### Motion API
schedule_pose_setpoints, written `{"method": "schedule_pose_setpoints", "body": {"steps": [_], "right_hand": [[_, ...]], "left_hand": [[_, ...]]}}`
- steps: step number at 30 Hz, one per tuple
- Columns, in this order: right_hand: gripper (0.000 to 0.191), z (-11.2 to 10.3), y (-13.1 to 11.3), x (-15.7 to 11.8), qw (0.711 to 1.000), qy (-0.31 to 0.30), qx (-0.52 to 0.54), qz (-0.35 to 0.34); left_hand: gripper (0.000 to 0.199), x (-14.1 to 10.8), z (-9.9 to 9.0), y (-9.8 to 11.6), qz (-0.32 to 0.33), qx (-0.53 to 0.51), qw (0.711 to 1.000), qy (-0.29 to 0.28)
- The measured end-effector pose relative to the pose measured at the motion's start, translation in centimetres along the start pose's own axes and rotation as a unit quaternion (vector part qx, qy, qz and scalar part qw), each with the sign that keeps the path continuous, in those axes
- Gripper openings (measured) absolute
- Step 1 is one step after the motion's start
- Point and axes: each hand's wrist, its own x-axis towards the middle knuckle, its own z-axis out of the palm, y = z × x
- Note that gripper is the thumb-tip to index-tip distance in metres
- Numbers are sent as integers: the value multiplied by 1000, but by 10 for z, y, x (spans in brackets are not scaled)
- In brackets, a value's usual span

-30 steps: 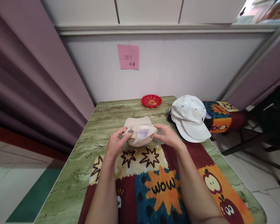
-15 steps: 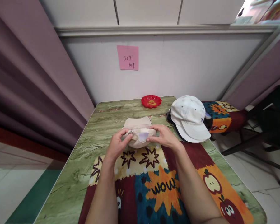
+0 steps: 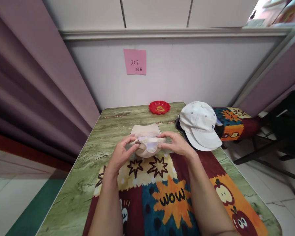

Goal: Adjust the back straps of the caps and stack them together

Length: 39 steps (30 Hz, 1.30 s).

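A beige cap lies on the table in front of me, its brim pointing away and its back band and inside facing me. My left hand pinches the left end of the band between thumb and fingers. On the other side, my right hand grips the band's right part, thumb nearer me and fingers on top. A pale, whitish lining patch shows in the cap's opening between the hands. To the right, a white cap rests on top of a black cap, which is mostly covered.
A red scalloped dish stands at the table's far edge. Beneath my forearms, a colourful patterned cloth covers part of the green wood-look table. Behind is a white wall with a pink note; purple curtains hang at the left.
Both hands have spread slightly apart with the beige cap's band between them, and the opening shows a little wider. The other caps and the dish stay in place.
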Motion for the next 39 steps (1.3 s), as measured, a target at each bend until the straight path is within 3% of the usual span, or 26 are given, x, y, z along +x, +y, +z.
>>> {"method": "schedule_pose_setpoints", "body": {"steps": [3, 7, 9, 11, 15, 19, 23, 26, 30, 33, 36, 39], "right_hand": [[30, -11, 16, -6, 999, 23, -33, 15], [63, -7, 36, -5, 993, 47, -110, -1], [71, 2, 43, -2, 990, 49, -133, -7], [65, 12, 48, 3, 987, 58, -150, -2], [33, 17, 46, 8, 984, 73, -161, 0], [13, 7, 26, 6, 992, 102, -62, -44], [23, 1, 2, 2, 980, 146, 124, -53], [27, 3, -14, -1, 951, 176, 253, -24], [31, 13, -30, 2, 885, 143, 440, 57], [38, 23, -33, 9, 842, 149, 507, 111], [37, 33, -25, 16, 820, 168, 528, 144], [38, 37, -13, 19, 805, 176, 542, 165]], "left_hand": [[27, -3, -11, -5, 12, -5, 1000, -12], [38, -3, -11, -12, 14, 35, 999, -15], [41, -1, -4, -16, 16, 67, 998, 2], [37, 3, 2, -20, 19, 93, 995, 22], [15, 7, 6, -22, 28, 113, 992, 39], [14, 3, -1, -1, 21, 74, 995, 59], [23, -8, -5, 32, -1, -102, 990, 102], [36, -13, -4, 51, -31, -293, 946, 135], [37, -11, 1, 56, -87, -478, 865, 122], [30, -7, 9, 51, -131, -562, 810, 105], [49, -4, 18, 46, -158, -623, 763, 68], [60, -3, 26, 43, -168, -649, 741, 50]]}}
